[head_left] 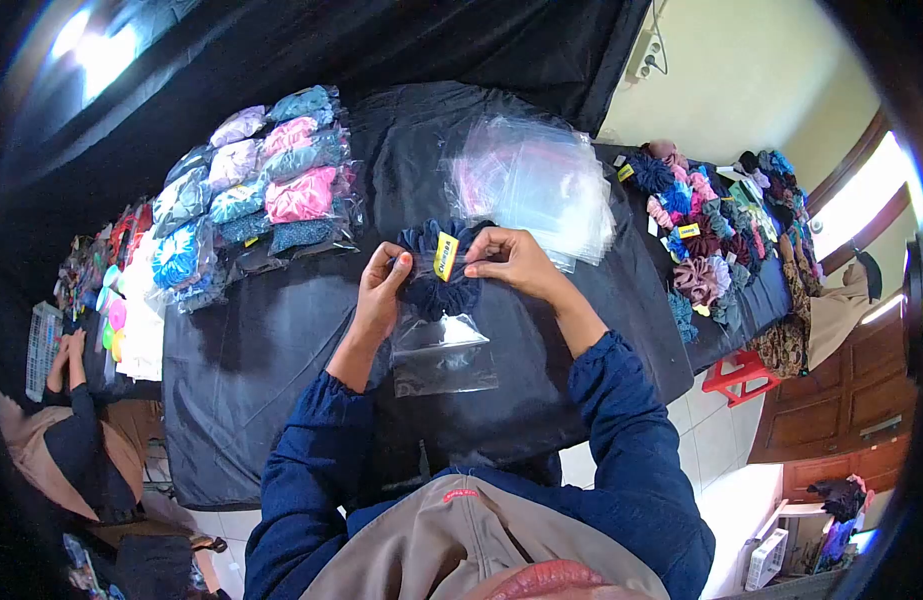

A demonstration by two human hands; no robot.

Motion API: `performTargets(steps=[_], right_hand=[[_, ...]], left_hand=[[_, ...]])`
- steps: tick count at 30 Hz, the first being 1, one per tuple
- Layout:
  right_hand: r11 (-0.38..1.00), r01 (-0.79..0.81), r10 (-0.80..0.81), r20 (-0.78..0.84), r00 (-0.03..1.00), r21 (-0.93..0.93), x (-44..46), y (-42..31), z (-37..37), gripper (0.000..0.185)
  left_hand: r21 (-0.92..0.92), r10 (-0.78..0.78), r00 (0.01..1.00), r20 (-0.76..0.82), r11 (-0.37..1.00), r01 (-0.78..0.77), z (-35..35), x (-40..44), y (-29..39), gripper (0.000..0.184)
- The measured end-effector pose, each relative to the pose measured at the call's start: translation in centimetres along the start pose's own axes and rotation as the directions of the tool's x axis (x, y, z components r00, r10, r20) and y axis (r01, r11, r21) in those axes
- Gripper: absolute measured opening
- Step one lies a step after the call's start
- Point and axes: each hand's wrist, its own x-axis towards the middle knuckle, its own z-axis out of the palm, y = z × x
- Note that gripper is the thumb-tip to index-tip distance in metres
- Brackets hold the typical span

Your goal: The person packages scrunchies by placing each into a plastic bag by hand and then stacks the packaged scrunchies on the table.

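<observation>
A dark navy scrunchie (443, 300) with a yellow label (444, 257) is held up over the black-covered table, between my two hands. My left hand (383, 285) pinches its left side, thumb and fingers together. At the right side, my right hand (516, 262) pinches near the label, where a bit of clear film also seems to show. Just below the scrunchie lies a clear plastic bag (444, 372); whether the scrunchie is partly inside it I cannot tell.
Bagged scrunchies (301, 195) are stacked at the left. A pile of clear bags (541, 185) lies at the back right. Loose scrunchies (701, 270) cover a side table. Other people sit at both sides, one person's hands (69, 355) at far left. A red stool (736, 375) stands right.
</observation>
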Motion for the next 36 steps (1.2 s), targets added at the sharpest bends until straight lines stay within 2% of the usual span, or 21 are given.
performTargets(steps=[3,5,6,9,10,12,17,19,20,22,23,25,26,28,29,31,32,33,35,36], right_hand=[[0.997,-0.036,0.029,-0.084,0.996,-0.075,0.1,0.5,-0.9,0.013],[0.975,0.221,-0.221,-0.096,0.970,-0.016,0.0,0.0,-0.9,0.013],[0.967,0.238,-0.245,-0.086,0.966,-0.089,0.1,-0.6,-1.1,0.014],[0.943,0.331,-0.332,-0.058,0.942,-0.023,0.1,-1.9,-0.7,0.015],[0.943,0.331,-0.332,-0.058,0.942,-0.022,0.0,-2.1,-0.7,0.015],[0.963,0.115,-0.124,0.021,0.992,0.244,-0.2,-2.5,-0.6,0.018],[0.982,0.006,-0.030,0.124,0.992,0.188,-0.4,-4.4,0.1,0.020],[0.998,0.008,-0.020,0.223,0.975,0.055,-0.3,-5.1,0.3,0.022],[0.999,0.007,-0.019,0.224,0.974,0.054,-0.2,-5.1,0.6,0.022],[0.980,0.116,-0.092,0.147,0.985,-0.163,-0.1,-5.2,1.2,0.020],[0.979,0.116,-0.092,0.148,0.985,-0.165,-0.2,-5.5,1.5,0.020],[0.912,0.141,-0.109,0.104,0.989,-0.385,-0.4,-6.8,2.2,0.016],[0.911,0.142,-0.109,0.106,0.988,-0.386,-0.3,-7.1,2.2,0.016],[0.786,0.319,-0.316,0.100,0.944,-0.529,-0.1,-7.9,2.2,0.011],[0.786,0.319,-0.315,0.100,0.944,-0.529,0.1,-8.4,2.1,0.011],[0.627,0.440,-0.469,0.140,0.872,-0.643,0.4,-9.9,1.8,0.007],[0.597,0.454,-0.481,0.157,0.862,-0.662,0.7,-10.3,1.5,0.006],[0.594,0.456,-0.483,0.159,0.861,-0.663,1.0,-10.8,1.3,0.006],[0.500,0.494,-0.560,0.169,0.811,-0.711,1.4,-11.9,0.8,0.006],[0.449,0.499,-0.589,0.175,0.789,-0.741,1.4,-12.9,0.7,0.008]], left_hand=[[-0.082,-0.004,1.000,0.025,0.997,0.006,0.3,-0.3,0.4,0.009],[-0.074,-0.002,1.000,0.031,0.997,0.005,0.2,-0.4,0.7,0.009],[-0.068,-0.001,0.999,0.036,0.998,0.003,0.4,-0.5,1.0,0.009],[-0.050,0.024,0.999,0.021,0.998,-0.023,1.0,-0.9,2.1,0.010],[-0.037,0.054,0.998,0.025,0.998,-0.053,0.8,-0.7,1.8,0.011],[-0.020,0.089,0.994,0.067,0.996,-0.088,1.0,-0.9,2.3,0.011],[0.032,0.167,0.974,0.152,0.984,-0.174,1.4,-1.0,3.6,0.013],[0.070,0.218,0.956,0.193,0.969,-0.236,1.2,-0.7,3.4,0.014],[0.069,0.219,0.957,0.192,0.969,-0.236,1.1,-0.8,3.2,0.014],[0.071,0.133,0.984,0.116,0.987,-0.141,1.5,-1.1,3.5,0.014],[0.069,0.134,0.984,0.115,0.987,-0.143,1.4,-1.1,3.5,0.014],[0.032,0.146,0.976,0.160,0.988,-0.153,1.0,-0.9,3.1,0.014],[0.031,0.148,0.976,0.158,0.987,-0.155,0.7,-0.6,3.0,0.014],[-0.118,0.225,0.945,0.239,0.972,-0.202,0.4,-0.1,3.0,0.019],[-0.119,0.225,0.945,0.238,0.972,-0.202,0.2,-0.1,3.1,0.019],[-0.228,0.098,0.989,0.115,0.971,-0.069,0.7,-0.3,4.4,0.028],[-0.223,0.135,0.976,0.170,0.970,-0.096,1.2,-0.4,5.0,0.036],[-0.223,0.139,0.975,0.172,0.970,-0.099,1.4,-0.4,4.9,0.036],[-0.229,0.138,0.990,0.022,0.965,-0.130,1.6,-0.4,5.0,0.041],[-0.224,0.155,0.988,0.029,0.964,-0.145,1.2,-0.2,4.6,0.043]])
